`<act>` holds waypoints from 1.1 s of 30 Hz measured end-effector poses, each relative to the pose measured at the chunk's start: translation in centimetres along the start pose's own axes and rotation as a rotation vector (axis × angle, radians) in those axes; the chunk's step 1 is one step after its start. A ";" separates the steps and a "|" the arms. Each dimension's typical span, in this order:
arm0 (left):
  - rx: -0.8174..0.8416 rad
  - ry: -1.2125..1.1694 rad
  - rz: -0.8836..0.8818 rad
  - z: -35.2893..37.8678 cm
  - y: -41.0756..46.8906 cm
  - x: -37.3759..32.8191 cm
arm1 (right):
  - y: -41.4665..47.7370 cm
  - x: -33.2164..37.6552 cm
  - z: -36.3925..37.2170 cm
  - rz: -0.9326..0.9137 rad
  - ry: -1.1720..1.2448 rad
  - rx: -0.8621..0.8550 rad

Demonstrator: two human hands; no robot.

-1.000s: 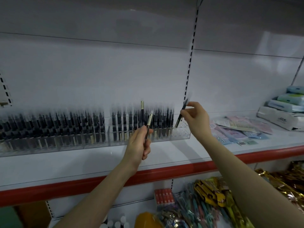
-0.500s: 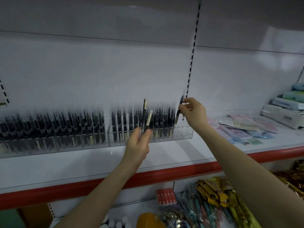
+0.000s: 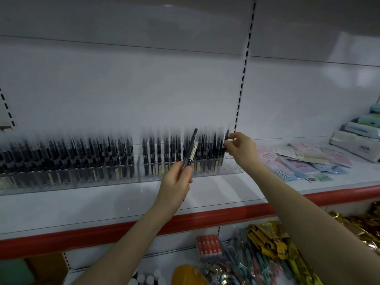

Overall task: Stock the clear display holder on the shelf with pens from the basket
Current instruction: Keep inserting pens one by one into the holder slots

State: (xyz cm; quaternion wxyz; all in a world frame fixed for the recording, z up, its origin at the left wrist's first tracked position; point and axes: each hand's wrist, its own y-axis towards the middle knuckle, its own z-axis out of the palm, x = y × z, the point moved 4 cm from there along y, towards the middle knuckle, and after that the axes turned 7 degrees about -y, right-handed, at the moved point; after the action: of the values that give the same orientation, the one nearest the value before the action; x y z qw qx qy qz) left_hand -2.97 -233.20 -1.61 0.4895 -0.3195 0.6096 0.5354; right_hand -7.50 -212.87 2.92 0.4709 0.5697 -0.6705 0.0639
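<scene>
The holder [image 3: 232, 168] runs along the shelf [image 3: 102, 203] from the left edge to just past the middle, its stocked pens [image 3: 98, 159] upright and so blurred that free slots toward 9 o'clock cannot be counted; only the cells at its 3 o'clock end look empty. Below the row, at its 6 o'clock, the left hand [image 3: 175, 183] has its fingers curled round two spare pens [image 3: 192, 147] that lean toward 1 o'clock across the front of the stocked ones; held by their lower ends alone, one might slip and drop to the goods below, or the raised tips might knock pens askew. At the row's right end the right hand [image 3: 241, 150] pinches the top of one pen [image 3: 226, 136] between thumb and fingertips; its lower end is hidden behind its neighbours, so whether it is seated cannot be told. Pushed in off-line, it could jam on a cell wall, tip the pens beside it, or shove the light holder along the shelf. Packets [image 3: 292, 163] lie near, at the holder's 3 o'clock, where a dropped pen could get lost. The basket is out of view
</scene>
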 end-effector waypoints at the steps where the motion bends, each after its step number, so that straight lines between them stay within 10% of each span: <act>1: -0.002 0.020 0.009 0.0 0.0 0.0 | 0.1 0.0 0.0 -0.002 -0.006 0.005; 22: -0.057 -0.015 0.040 -0.1 0.0 -0.5 | 0.0 -0.4 0.5 0.032 -0.099 0.056; 27: -0.074 -0.110 0.027 0.0 0.2 -0.9 | -3.0 1.7 -0.8 -0.077 0.150 -0.181; 33: -0.066 -0.201 -0.011 0.8 0.0 -1.5 | -6.9 4.7 0.3 -0.084 0.499 0.064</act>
State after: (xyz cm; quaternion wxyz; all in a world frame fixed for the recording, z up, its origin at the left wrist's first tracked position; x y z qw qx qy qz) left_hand -2.32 -232.67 -0.10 0.5402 -0.2833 0.5380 0.5818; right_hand -1.53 -218.71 2.94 0.6060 0.5783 -0.5066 0.2040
